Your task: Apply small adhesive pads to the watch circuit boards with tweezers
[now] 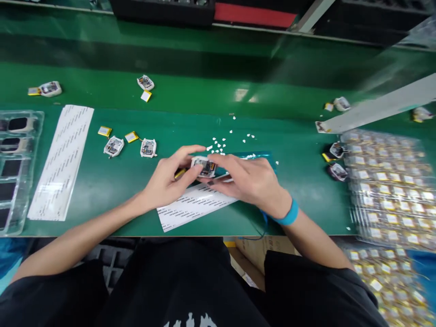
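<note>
Between my two hands is an opened white smartwatch case point(205, 167) with its circuit board showing. My left hand point(170, 175) grips its left side, thumb on the front edge. A yellow-edged battery point(180, 173) shows partly by the left fingers. My right hand point(250, 179), with a blue wrist strap point(290, 213), pinches the right side of the case, thumb underneath and fingers above. Below the hands lies a white printed sheet point(190, 210), partly covered by them. Just beyond the fingers several small white stickers point(218, 146) are scattered on the green mat.
More opened watch cases point(114, 146) with batteries point(131, 136) lie at the left and along the back. A stack of white printed strips point(61, 163) and a tray of watch screens point(15, 168) stand left. Battery trays point(388, 181) and a slanted white post point(378, 104) are right.
</note>
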A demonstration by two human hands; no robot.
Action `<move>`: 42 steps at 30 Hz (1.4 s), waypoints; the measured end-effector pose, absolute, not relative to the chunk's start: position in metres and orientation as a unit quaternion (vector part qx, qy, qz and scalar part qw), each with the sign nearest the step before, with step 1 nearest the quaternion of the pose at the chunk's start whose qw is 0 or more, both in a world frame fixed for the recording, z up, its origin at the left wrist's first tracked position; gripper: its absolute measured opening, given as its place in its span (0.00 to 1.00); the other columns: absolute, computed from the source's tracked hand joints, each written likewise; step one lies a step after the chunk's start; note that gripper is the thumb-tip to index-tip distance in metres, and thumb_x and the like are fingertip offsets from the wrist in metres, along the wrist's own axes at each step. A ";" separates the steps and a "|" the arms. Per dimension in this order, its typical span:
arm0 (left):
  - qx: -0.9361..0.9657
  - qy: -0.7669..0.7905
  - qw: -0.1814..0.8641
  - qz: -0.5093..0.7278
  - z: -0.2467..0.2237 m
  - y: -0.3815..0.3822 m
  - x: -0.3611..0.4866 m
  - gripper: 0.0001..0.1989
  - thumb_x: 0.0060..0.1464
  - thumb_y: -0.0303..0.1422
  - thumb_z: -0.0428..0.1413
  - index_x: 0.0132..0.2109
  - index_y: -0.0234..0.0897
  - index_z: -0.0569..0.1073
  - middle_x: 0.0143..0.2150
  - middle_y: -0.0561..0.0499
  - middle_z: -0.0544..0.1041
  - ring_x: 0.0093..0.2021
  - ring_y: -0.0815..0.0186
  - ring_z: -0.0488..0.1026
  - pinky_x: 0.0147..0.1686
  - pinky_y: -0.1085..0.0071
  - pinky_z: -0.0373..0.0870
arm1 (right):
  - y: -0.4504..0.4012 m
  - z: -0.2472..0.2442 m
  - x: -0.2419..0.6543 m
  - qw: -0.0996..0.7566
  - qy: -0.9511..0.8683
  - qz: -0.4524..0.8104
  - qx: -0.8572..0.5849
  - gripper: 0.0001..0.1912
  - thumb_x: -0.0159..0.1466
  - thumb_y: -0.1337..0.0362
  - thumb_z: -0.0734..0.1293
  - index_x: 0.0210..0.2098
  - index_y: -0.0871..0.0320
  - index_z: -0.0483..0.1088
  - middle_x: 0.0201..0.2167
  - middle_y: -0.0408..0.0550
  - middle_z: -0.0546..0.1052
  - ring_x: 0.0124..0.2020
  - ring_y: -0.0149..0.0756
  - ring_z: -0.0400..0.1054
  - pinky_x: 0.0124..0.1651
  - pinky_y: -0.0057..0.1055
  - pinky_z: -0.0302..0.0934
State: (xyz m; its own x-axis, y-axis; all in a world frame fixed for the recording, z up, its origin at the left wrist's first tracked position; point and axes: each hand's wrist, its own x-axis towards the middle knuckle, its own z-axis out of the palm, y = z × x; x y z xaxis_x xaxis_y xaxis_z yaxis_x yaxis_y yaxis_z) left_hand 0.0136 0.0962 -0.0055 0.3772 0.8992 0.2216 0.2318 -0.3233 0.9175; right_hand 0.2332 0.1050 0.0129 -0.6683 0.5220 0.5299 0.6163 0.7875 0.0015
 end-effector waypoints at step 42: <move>0.596 0.425 0.557 0.392 0.002 0.079 0.017 0.06 0.59 0.24 0.59 0.43 0.36 0.76 0.21 0.60 0.76 0.19 0.66 0.79 0.16 0.78 0.73 | 0.084 -0.012 0.228 0.341 -0.882 0.002 -0.324 0.16 0.67 0.74 0.66 0.53 0.58 0.70 0.45 0.46 0.83 0.36 0.31 0.79 0.29 0.26 0.71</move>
State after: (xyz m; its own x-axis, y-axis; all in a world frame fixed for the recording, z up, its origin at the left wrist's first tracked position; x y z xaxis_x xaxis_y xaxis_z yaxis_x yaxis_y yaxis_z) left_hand 0.0172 0.0794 0.0022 0.3308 0.9437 -0.0065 0.0698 -0.0176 0.9974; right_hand 0.2278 0.0838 -0.0115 -0.5567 0.5736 0.6009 0.5711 0.7895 -0.2246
